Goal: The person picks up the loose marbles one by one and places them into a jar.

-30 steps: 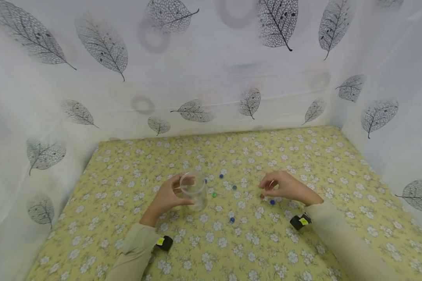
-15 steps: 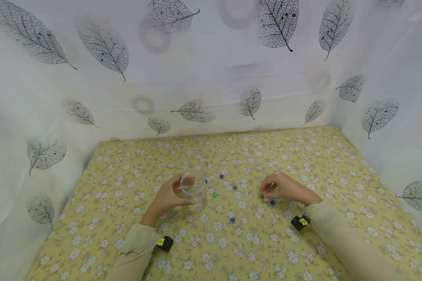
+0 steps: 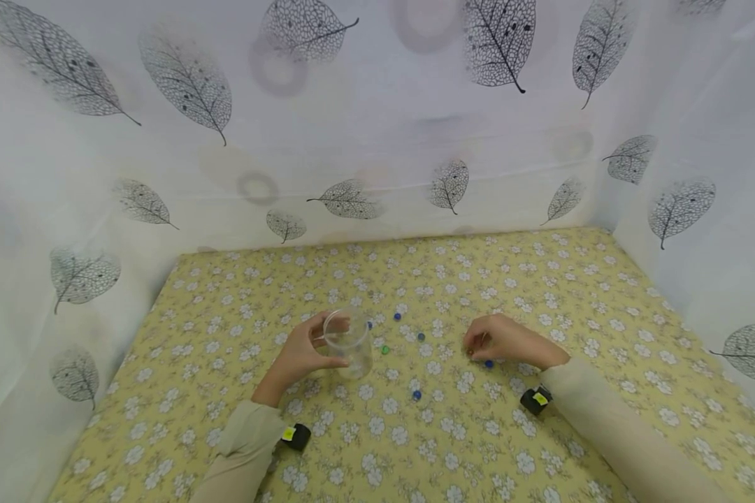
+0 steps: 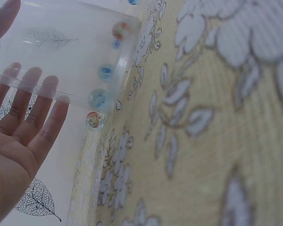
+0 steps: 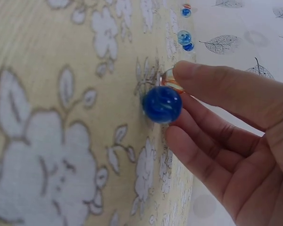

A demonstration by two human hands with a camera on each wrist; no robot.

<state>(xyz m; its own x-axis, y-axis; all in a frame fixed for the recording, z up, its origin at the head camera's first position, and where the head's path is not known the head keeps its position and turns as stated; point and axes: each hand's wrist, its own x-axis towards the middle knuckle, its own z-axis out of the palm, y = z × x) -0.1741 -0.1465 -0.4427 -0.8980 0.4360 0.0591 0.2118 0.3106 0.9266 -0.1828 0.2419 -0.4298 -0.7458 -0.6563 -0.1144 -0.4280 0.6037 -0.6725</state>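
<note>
My left hand (image 3: 302, 353) holds a clear cup (image 3: 349, 349) upright on the cloth, fingers on one side and thumb on the other. In the right wrist view a clear marble with orange swirls (image 5: 169, 82) lies between the thumb and fingers of my right hand (image 5: 231, 127), which pinches it at the cloth. Just beside it sits a dark blue marble (image 5: 162, 104), apart from the grip. From the head view, my right hand (image 3: 506, 340) mostly hides the orange one. Several marbles, one blue (image 4: 100, 98), show through or behind the cup wall (image 4: 52, 47); whether any lie inside I cannot tell.
Loose marbles lie on the yellow floral cloth (image 3: 377, 447) between the hands: a green one (image 3: 385, 350), a grey-blue one (image 3: 421, 337) and several blue ones, one nearer the front (image 3: 416, 395). White leaf-printed sheets (image 3: 377, 140) enclose the back and sides.
My right hand has lowered slightly and its fingertips have closed around the orange-swirled marble, now mostly hidden from the head view. The left hand and cup have stayed in place.
</note>
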